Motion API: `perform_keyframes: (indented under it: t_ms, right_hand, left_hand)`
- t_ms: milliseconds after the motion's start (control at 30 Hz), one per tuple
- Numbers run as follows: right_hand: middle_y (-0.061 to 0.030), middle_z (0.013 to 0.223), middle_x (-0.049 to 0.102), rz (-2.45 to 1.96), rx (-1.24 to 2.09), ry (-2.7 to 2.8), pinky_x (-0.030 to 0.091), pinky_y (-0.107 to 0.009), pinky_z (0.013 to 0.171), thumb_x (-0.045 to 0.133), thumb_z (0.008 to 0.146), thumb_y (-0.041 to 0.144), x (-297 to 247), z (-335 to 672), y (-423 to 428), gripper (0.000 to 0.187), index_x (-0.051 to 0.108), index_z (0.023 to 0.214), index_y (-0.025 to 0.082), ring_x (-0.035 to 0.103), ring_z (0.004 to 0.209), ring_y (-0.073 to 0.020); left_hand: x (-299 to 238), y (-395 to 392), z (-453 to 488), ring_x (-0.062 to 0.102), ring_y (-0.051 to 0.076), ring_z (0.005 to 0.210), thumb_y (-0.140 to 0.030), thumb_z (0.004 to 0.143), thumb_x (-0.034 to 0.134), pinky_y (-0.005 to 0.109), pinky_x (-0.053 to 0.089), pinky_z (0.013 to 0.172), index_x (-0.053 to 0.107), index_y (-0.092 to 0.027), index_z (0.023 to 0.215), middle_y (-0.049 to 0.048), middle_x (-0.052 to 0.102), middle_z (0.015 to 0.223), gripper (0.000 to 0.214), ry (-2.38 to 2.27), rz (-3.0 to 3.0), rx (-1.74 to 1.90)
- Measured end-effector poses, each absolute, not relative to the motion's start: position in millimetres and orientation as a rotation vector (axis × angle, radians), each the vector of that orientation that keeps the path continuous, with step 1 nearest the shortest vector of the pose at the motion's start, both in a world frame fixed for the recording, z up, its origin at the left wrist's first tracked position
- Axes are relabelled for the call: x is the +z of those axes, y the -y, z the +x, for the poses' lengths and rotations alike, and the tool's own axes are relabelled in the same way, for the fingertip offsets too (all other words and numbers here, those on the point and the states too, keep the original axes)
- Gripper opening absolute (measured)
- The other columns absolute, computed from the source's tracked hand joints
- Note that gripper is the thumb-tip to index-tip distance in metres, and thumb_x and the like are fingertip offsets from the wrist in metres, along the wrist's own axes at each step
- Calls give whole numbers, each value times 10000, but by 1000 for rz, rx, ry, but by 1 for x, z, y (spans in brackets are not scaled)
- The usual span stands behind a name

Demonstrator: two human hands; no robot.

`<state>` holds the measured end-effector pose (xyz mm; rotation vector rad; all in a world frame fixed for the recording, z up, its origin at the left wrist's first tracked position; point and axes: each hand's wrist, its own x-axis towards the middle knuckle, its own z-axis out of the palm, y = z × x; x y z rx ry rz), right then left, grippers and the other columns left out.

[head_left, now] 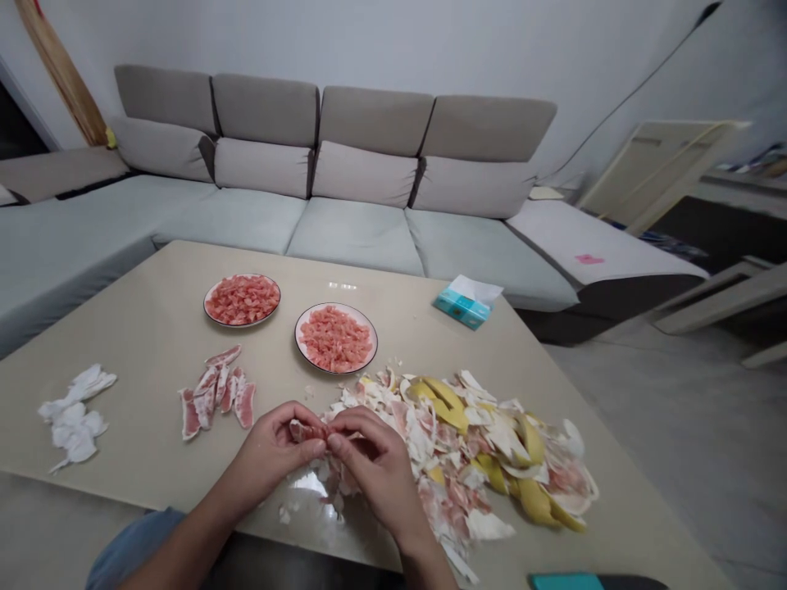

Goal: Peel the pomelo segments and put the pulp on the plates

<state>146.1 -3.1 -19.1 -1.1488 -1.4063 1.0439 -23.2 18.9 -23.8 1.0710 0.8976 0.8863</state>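
My left hand (274, 451) and my right hand (375, 467) meet over the near table edge, both pinching a pink pomelo segment (306, 430), which they partly hide. Right beside my right hand lies a large heap of yellow peel and white pith (467, 451), with torn pink pieces in it. Left of my hands is a small group of pink segments (215, 393) on the bare tabletop. Two white plates, the nearer (297, 338) and the farther (206, 306), hold loose pink pulp. A white pile of pith (74, 414) lies at the far left.
The beige table (135, 328) has a corner pointing toward the sofa. A tissue box (462, 305) stands near its far edge. A teal object (566, 582) shows at the bottom edge of the view. A long grey sofa (350, 238) lines the wall behind.
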Motion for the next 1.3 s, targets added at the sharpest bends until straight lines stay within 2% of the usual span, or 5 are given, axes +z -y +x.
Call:
perform_keyframes:
  t_ms: [267, 433, 600, 867, 1300]
  right_hand:
    - [-36, 834, 601, -1085, 1252, 1179, 496, -260, 621, 658, 818, 365, -24, 142, 2, 165, 674, 818, 201, 579, 706, -163]
    - [-36, 888, 628, -1198, 1207, 1303, 474, -244, 598, 731, 755, 336, -28, 143, 3, 235, 675, 957, 229, 585, 756, -177]
    - [-55, 897, 635, -1171, 1127, 1351, 486, -250, 630, 682, 801, 313, -27, 145, 1, 108, 709, 839, 216, 598, 827, -195]
    - [-8, 745, 637, -1054, 1397, 886, 482, -246, 558, 746, 731, 393, -34, 138, 1, 221, 707, 832, 200, 582, 575, -129]
    - [44, 573, 465, -811, 1669, 511, 231, -139, 391, 760, 732, 390, -43, 134, -2, 273, 696, 824, 141, 317, 466, -42]
  left_hand:
    - [-18, -20, -24, 630, 179, 774, -280, 677, 773, 283, 489, 733, 644, -162, 823, 35, 692, 813, 228, -941, 1055, 937]
    - [-23, -19, -22, 636, 180, 806, -245, 705, 746, 276, 490, 753, 658, -173, 824, 35, 692, 843, 164, -957, 1151, 977]
    - [-26, -18, -21, 629, 170, 777, -254, 699, 755, 267, 495, 723, 664, -177, 834, 28, 691, 822, 180, -981, 1156, 985]
    - [-21, -16, -20, 634, 157, 739, -240, 671, 778, 266, 507, 707, 647, -174, 792, 24, 698, 810, 190, -979, 1094, 1042]
    - [-20, -17, -22, 608, 121, 726, -215, 679, 781, 222, 482, 697, 638, -159, 801, 10, 678, 780, 196, -865, 1035, 966]
